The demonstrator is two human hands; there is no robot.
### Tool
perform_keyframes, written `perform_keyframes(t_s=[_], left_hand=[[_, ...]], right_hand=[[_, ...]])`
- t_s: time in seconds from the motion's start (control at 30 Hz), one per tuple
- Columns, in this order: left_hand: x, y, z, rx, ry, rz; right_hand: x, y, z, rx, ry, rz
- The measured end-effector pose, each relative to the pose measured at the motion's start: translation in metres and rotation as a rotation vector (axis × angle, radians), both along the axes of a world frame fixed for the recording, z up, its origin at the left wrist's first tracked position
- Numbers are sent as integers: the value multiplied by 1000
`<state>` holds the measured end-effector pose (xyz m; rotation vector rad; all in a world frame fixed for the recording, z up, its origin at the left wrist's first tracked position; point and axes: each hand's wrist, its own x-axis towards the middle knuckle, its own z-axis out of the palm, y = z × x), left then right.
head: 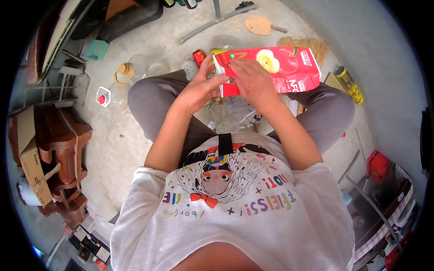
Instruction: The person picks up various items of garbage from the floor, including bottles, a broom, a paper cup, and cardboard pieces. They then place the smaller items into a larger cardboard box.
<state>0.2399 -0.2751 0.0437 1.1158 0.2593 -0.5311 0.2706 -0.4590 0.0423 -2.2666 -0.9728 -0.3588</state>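
Observation:
A red cardboard juice box with apple pictures lies across the space above my knees, its left end towards my left hand. At that end, my left hand has its thumb and fingers spread around the edges of the white-lined cardboard flaps. My right hand rests on the box's near face with its fingers at the red flap, gripping the box near its left end. Between my legs lies crumpled clear plastic. Behind the box are a red can and a clear plastic bottle.
Large clear jugs, one with a yellow handle, stand left of my knee. A wooden paddle, a straw broom and a yellow-black canister lie ahead and right. Carved wooden furniture stands left, a red box right.

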Motion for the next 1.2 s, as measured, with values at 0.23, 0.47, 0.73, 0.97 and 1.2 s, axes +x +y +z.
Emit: perform_keyframes(t_s=[0.23, 0.47, 0.73, 0.97, 1.2], left_hand=[[-6, -17, 4, 42, -122, 112], [-1, -12, 23, 116, -82, 50], [-7, -18, 21, 125, -63, 121], [-9, -20, -3, 275, -107, 20], [-19, -8, 4, 301, -187, -144]], right_hand=[[13, -1, -3, 368, 494, -270], [22, -10, -9, 893, 1164, -292], [23, -12, 4, 107, 426, -51], [18, -3, -8, -60, 438, -123], [26, -17, -16, -247, 505, 41]])
